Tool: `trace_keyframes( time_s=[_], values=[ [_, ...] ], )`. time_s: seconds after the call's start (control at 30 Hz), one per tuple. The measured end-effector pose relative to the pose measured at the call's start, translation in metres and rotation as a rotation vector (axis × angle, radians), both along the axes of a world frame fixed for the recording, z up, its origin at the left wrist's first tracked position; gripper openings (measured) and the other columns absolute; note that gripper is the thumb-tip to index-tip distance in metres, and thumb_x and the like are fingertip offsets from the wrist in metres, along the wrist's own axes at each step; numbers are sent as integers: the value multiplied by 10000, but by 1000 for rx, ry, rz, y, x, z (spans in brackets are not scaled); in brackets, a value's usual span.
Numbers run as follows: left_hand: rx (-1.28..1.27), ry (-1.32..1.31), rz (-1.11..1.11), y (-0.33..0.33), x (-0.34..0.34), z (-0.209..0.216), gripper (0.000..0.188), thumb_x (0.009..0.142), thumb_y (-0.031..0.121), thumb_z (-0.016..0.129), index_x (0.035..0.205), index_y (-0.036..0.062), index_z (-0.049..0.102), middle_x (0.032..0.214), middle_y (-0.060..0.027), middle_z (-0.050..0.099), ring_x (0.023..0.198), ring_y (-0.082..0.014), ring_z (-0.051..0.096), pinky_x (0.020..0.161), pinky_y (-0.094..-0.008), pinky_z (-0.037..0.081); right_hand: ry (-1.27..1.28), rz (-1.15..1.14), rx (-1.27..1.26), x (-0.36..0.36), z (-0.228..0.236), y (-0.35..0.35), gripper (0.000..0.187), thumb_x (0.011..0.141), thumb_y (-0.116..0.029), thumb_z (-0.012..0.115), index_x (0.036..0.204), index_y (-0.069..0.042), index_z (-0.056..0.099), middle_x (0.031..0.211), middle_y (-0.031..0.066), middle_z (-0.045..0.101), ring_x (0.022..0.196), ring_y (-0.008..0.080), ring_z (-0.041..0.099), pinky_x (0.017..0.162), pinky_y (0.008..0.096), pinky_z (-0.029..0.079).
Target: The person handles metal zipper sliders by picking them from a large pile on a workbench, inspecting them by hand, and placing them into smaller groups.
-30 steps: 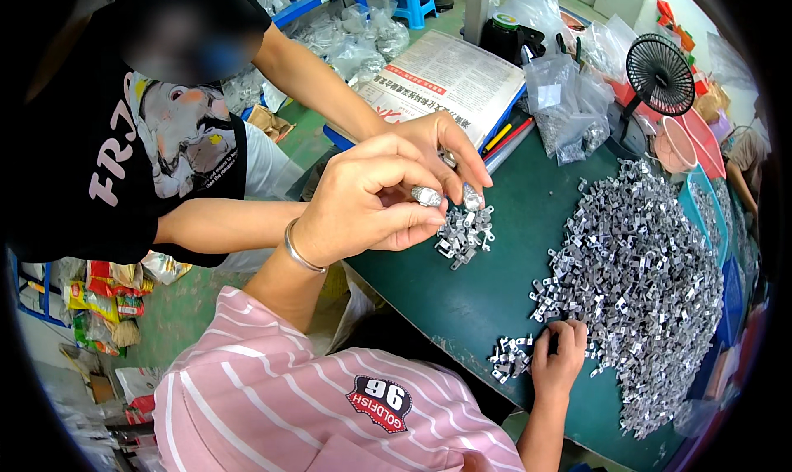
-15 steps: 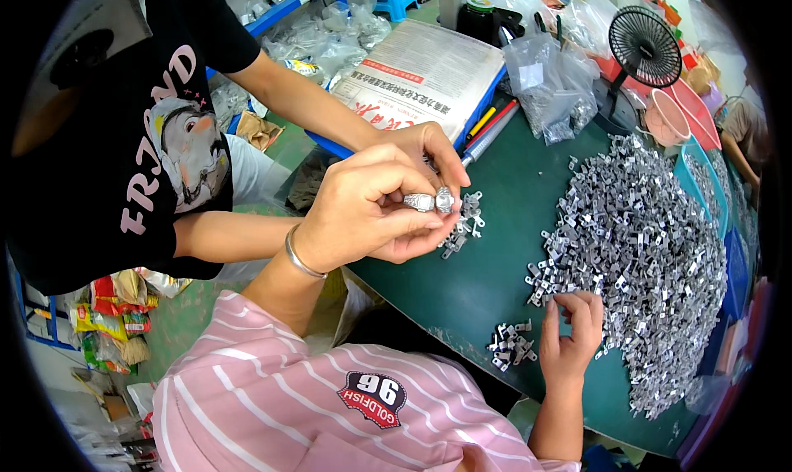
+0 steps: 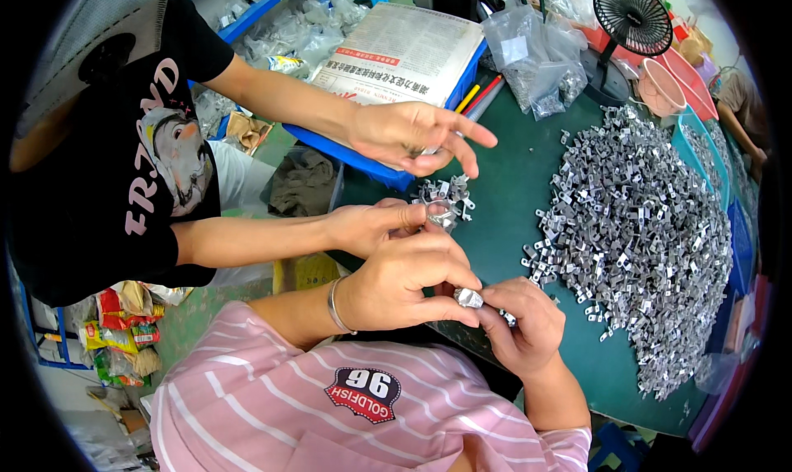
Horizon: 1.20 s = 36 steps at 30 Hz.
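Your left hand (image 3: 404, 282) pinches the small silver piece (image 3: 468, 298) between thumb and finger, near the edge of the table (image 3: 511, 183). Your right hand (image 3: 528, 328) is curled with its fingertips right at the piece, though whether they grip it I cannot tell. A loose pinch could let it slip off that edge; the co-worker's hand (image 3: 375, 228) (just beside your left) could bump you, losing it among the metal clips (image 3: 643, 257).
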<state>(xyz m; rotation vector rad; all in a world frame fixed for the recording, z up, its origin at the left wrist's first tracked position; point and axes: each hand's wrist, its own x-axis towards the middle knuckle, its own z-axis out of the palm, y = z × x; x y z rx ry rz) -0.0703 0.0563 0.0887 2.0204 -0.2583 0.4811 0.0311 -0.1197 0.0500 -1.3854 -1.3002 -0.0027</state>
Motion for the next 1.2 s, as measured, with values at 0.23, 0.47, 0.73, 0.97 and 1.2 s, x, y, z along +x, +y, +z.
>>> trace_keyframes(
  time_s=[0.23,0.47,0.73,0.97,1.2],
  values=[
    [143,-112,29,-2,0,5,316,681,157,843,894,9,663,863,-46,608,607,-93,579,587,-231,447,144,-48,42,2,2,0,209,713,133,631,900,41,627,858,158,647,705,233,638,596,286,510],
    [219,-248,469,16,-4,11,353,636,30,848,921,22,639,886,-67,560,744,-127,587,510,-231,478,956,-50,-49,3,-3,-3,169,849,94,552,995,42,620,843,112,651,666,109,623,532,203,491],
    [99,33,350,28,3,25,263,686,15,811,912,-4,678,874,-55,588,695,-110,577,538,-237,507,1365,183,27,20,-13,0,198,910,23,505,1080,59,601,961,191,664,670,183,666,522,250,551],
    [114,46,275,28,0,31,183,742,10,777,891,-30,677,882,-64,602,633,-59,554,538,-193,451,1441,285,105,22,-17,0,229,943,-42,458,1095,68,591,1006,197,646,742,221,679,565,288,584],
    [51,-9,261,24,1,20,204,720,0,794,841,-21,630,925,-90,608,663,-63,569,542,-182,450,1426,266,70,21,-16,0,235,948,-54,465,1105,63,595,1000,178,643,757,222,682,574,291,591]
  ],
)
